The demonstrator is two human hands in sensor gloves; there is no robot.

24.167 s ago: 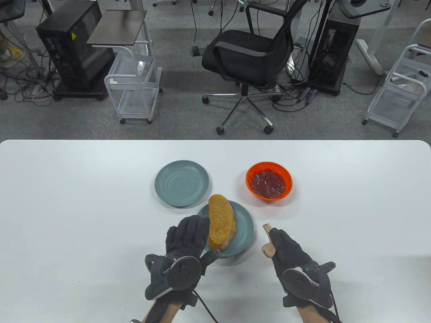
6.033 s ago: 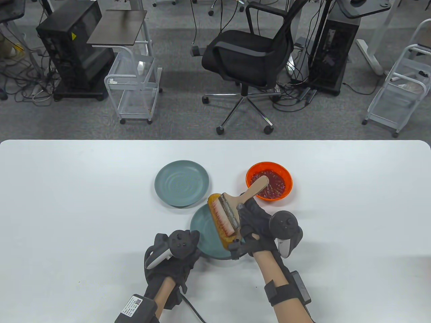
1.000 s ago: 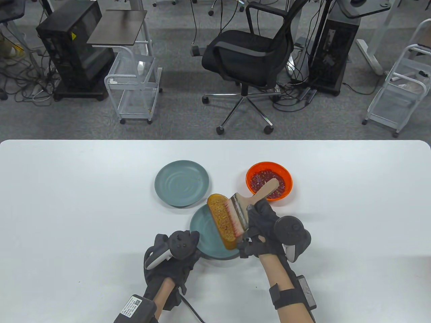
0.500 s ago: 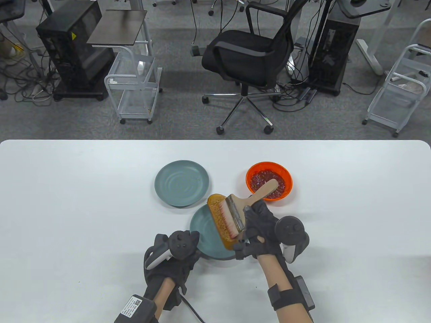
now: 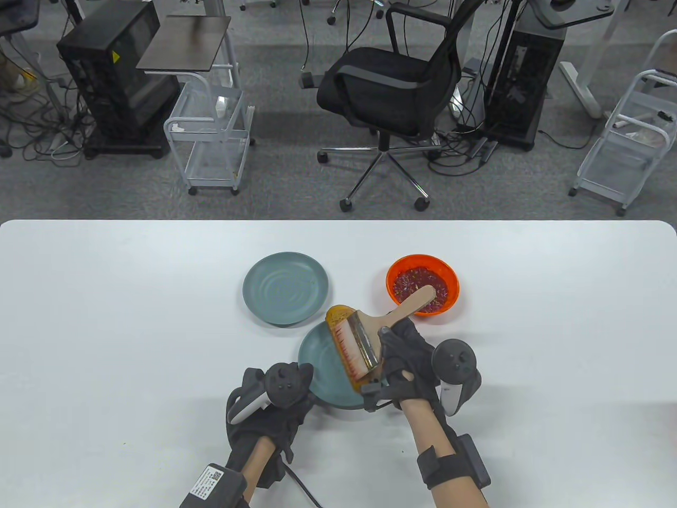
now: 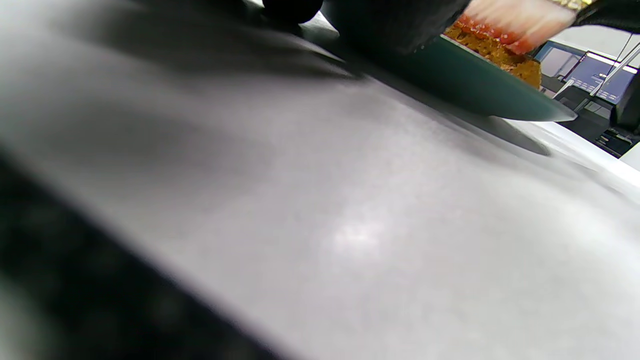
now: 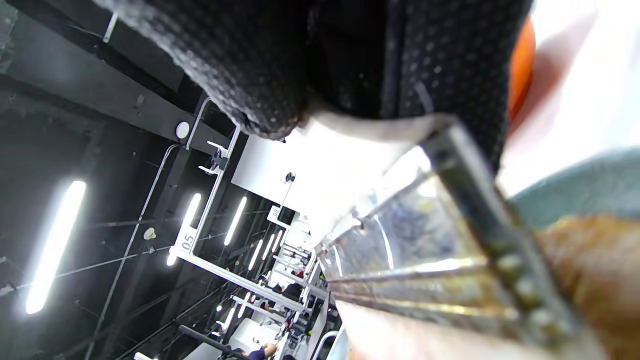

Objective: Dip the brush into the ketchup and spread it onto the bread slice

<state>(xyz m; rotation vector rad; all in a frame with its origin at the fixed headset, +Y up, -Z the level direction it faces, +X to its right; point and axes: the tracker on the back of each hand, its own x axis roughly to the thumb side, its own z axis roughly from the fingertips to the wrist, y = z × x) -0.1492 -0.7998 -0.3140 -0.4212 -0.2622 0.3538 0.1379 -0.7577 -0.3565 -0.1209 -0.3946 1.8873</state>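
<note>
Table view: my right hand (image 5: 404,360) grips brush (image 5: 365,338), spreading ketchup on bread slice (image 5: 346,344); left hand (image 5: 275,407) beside near plate (image 5: 317,370), grip unclear; next, probably stroke evenly.

Both gloved hands are kept low at the near table edge.
The right hand (image 5: 404,360) is closed around a brush handle (image 5: 410,304), wrist bent leftward; the left hand (image 5: 272,410) is rested knuckles-up, fingers hidden.

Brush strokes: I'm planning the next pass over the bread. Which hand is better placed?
Right. The right hand grips the brush, bristles on the bread; the left hand steadies the plate.
</note>
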